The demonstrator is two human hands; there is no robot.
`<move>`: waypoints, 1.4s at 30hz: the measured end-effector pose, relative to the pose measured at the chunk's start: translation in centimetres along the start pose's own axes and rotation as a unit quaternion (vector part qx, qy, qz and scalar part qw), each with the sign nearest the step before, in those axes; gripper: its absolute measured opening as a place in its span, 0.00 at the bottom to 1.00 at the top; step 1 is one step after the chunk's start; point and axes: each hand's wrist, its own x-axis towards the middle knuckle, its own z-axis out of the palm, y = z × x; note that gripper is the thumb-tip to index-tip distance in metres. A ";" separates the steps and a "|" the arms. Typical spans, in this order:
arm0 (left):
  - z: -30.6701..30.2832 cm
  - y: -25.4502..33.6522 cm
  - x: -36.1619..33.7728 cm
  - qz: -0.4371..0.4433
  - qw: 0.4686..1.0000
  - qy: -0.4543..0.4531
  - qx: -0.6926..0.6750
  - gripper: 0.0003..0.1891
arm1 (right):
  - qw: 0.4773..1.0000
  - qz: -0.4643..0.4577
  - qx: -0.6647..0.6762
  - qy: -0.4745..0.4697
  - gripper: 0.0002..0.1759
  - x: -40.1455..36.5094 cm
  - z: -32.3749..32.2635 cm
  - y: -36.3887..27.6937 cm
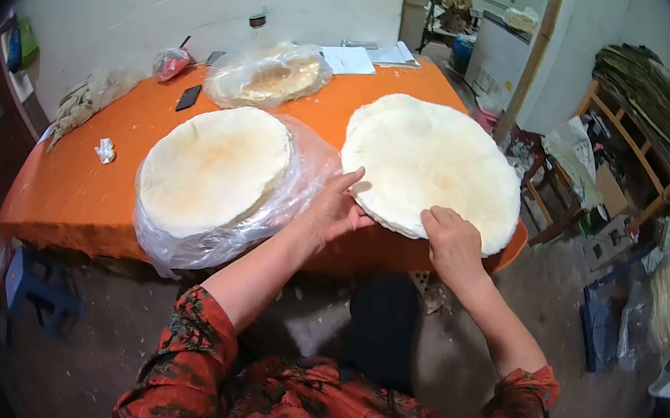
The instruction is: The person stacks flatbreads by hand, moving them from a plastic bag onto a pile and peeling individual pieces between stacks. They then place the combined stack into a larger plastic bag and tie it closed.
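A large round white sheet (pixel 429 154), like a thick flatbread with a faintly browned middle, lies at the right front of the table, its near edge reaching past the table's edge. Layers show at its rim, so several may be stacked. My left hand (pixel 339 208) holds its left edge, one digit over the rim and the other fingers lower down. At the near edge my right hand (pixel 452 246) pinches the rim, fingers together on top; the thumb is hidden. Left of my hands, a stack of similar round sheets (pixel 216 170) sits on a crumpled clear plastic bag (pixel 315 156).
An orange-covered table (pixel 53 191) stands against the wall. Toward its back are a bagged round sheet (pixel 275 77), a phone (pixel 188 98), papers (pixel 348 60) and a crumpled tissue (pixel 105 150). A blue stool (pixel 39 290) stands at left, a wooden rack (pixel 627 145) at right.
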 end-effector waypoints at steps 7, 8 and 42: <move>1.1 0.2 1.0 0.007 0.987 0.112 0.113 0.27 | 0.901 0.277 0.196 0.270 0.20 -6.3 -0.3 3.9; 1.6 0.2 0.8 0.016 0.985 0.128 0.118 0.26 | 0.836 0.369 0.275 0.299 0.18 -7.5 0.8 5.5; 3.3 3.1 -4.2 0.050 0.983 0.075 0.160 0.32 | 0.525 0.447 0.724 0.003 0.30 -7.0 -3.4 12.4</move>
